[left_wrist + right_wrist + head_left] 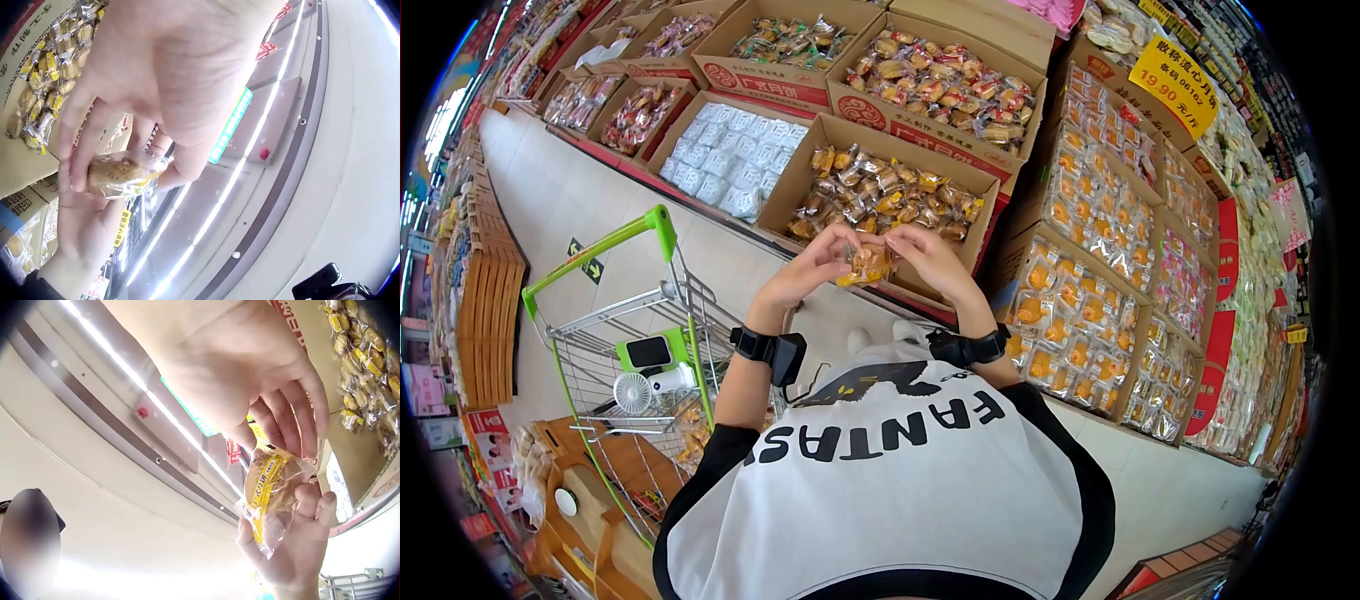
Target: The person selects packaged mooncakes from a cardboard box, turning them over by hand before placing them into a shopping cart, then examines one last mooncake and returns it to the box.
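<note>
Shopping cart [662,235], green handle and metal wire basket, at the person's left; on it, a green device with a dark screen [649,351] and, just beside it, a small white fan [633,393]. White-wrapped packets [735,155], laid in a low carton beyond the cart. Left hand [808,268], black camera strap [769,352] at the wrist: fingers bent, closed on one side of the packet, thumb against the wrapper. Wrapped cake [866,264], one, round and brown, in clear film with a yellow printed band: held up between the two hands, in front of the person's body, before the near edge of an open carton [982,225]; in the right wrist view its band faces the camera, the film crumpled at the ends. Cakes in similar wrappers [890,190], many, heaped loose in that carton. Right hand [930,258], likewise strapped at the wrist: thumb and bent fingers pinching the wrapper at the opposite side, remaining fingers loosely curved, the two hands nearly meeting. Clear-packed cakes with orange centres [1070,310], in rows, in cartons at the right. Yellow price sign [1175,85], printed 19.90, above those cartons.
</note>
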A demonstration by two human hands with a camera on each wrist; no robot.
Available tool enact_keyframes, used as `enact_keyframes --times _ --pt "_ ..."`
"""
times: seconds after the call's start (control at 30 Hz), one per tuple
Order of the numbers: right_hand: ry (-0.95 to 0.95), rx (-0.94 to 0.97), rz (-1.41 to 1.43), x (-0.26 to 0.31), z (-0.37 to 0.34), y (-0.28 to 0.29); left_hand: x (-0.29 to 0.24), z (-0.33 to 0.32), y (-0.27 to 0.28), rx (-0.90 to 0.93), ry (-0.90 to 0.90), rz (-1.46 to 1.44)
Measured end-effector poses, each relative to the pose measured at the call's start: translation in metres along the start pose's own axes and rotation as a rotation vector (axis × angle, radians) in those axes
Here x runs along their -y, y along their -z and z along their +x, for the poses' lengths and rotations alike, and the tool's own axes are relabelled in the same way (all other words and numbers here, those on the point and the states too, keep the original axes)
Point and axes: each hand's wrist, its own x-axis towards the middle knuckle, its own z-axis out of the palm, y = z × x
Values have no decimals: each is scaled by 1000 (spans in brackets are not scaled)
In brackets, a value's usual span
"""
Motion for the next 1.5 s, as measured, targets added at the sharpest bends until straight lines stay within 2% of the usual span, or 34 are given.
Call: enact_keyframes --times 0.1,0.13,0.2,0.23,0.3,0.33,0.4,0.43,0.5,0.53,0.6,0.63,0.7,0.83,1.13,1.2,1.33,1.5 --pt "22 -35 91 3 -5 -10 6 -9 -2 -141 18 -21" --pt "23 -34 92 3 -7 -11 5 -11 -4 -138 22 -22" --pt "31 -29 88 -1 -10 -11 1 -12 -9 -153 -26 193" --pt "39 -19 82 -3 -12 -10 -1 -13 -13 -145 -22 192" --pt "36 -38 82 -4 -16 -11 -2 -14 -20 -200 105 -28" --pt "34 -47 79 -5 -18 -11 -1 -14 -22 -193 110 -29" --pt "22 -54 71 -9 -21 -10 2 -12 -24 -283 113 214" --pt "13 -54 62 -11 -22 -9 5 -11 -27 -277 115 213" --pt "25 -80 64 -10 -24 -11 9 -8 -31 -426 29 295" --pt "38 -101 66 -10 -25 -11 11 -7 -32 -421 29 294" --pt "48 -109 61 -9 -27 -9 13 -5 -31 -524 164 215" --pt "58 -112 56 -9 -28 -8 16 -4 -30 -520 165 216" --pt "47 -118 63 -9 -29 -7 21 -1 -27 -440 55 304" --pt "-5 -106 109 -6 -30 -5 17 -1 -28 -412 70 352" --pt "76 -140 120 -2 -24 -3 19 7 -28 -508 -7 226" --pt "74 -152 131 -1 -23 0 15 11 -34 -583 60 135" --pt "129 -205 70 -5 -21 10 19 23 -32 -592 85 123" --pt "83 -215 159 4 -24 13 12 46 -30 -468 -30 278"
